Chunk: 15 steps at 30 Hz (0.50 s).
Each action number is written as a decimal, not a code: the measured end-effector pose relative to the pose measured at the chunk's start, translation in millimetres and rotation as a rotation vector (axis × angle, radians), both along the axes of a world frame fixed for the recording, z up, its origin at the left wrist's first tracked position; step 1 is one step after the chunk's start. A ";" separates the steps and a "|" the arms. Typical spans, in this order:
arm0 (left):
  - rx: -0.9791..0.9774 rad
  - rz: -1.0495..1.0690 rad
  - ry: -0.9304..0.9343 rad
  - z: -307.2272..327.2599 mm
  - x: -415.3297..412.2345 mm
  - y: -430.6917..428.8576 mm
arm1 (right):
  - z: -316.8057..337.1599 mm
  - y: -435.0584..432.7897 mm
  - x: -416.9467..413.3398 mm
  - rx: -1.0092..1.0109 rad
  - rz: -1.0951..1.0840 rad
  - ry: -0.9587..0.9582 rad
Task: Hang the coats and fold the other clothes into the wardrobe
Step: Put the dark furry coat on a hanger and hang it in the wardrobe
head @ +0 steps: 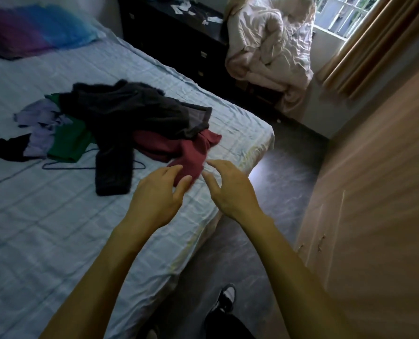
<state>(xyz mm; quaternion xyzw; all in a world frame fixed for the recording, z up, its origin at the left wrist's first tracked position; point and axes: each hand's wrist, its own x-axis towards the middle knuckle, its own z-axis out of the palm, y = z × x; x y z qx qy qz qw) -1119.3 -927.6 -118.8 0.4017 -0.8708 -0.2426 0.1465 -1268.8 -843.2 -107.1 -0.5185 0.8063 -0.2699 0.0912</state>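
Note:
A heap of clothes lies on the bed [44, 216]: a dark grey coat [125, 113] on top, a maroon garment [186, 152] at its near right edge, a green garment [69, 140], a lilac one [39, 123] and a black piece [8, 146] to the left. A thin wire hanger [64, 165] lies partly under the coat. My left hand [159, 192] hovers at the maroon garment's near corner, fingers apart, fingertips close to the cloth. My right hand [230, 189] is beside it over the bed's edge, fingers spread, holding nothing.
A closed wooden wardrobe [374, 192] fills the right side. Between it and the bed runs a narrow strip of dark floor [289, 167]. A purple-blue pillow [35, 28] sits at the bed's head. Beyond are a dark dresser [179, 35], a pale bundled quilt [272, 45] and a curtain [379, 40].

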 end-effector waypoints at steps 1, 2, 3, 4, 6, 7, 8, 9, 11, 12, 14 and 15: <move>0.007 0.019 -0.004 -1.2 -9.5 -3.7 | -4.2 -6.1 -11.9 -0.005 0.014 -0.004; 0.020 0.041 0.000 -2.2 -19.6 -6.7 | -7.9 -11.3 -24.6 -0.008 0.030 -0.007; 0.036 0.064 0.014 -2.6 -30.8 -8.5 | -11.6 -15.9 -38.1 -0.009 0.049 -0.008; 0.051 0.090 0.034 -1.8 -43.3 -10.0 | -15.0 -20.6 -53.1 -0.004 0.074 -0.006; 0.071 0.142 0.064 2.0 -72.2 -12.0 | -20.4 -29.1 -84.6 0.023 0.138 -0.006; 0.072 0.159 0.069 5.6 -89.0 -13.3 | -20.9 -32.9 -100.4 0.030 0.167 -0.009; 0.067 0.170 0.066 9.4 -106.4 -14.8 | -20.6 -36.7 -116.4 0.032 0.194 -0.012; 0.057 0.178 0.053 13.8 -123.4 -15.8 | -19.4 -40.7 -132.5 0.032 0.219 -0.009; 0.033 0.200 0.026 21.8 -152.4 -17.1 | -14.1 -49.0 -163.8 0.031 0.262 0.004; 0.026 0.218 0.018 24.7 -163.3 -18.1 | -11.1 -54.7 -179.0 0.028 0.282 0.007; 0.036 0.265 0.001 26.5 -178.9 -21.1 | -6.2 -68.2 -205.4 0.016 0.314 0.007; 0.052 0.290 -0.010 25.5 -184.2 -23.0 | -4.7 -74.9 -215.6 0.009 0.329 0.005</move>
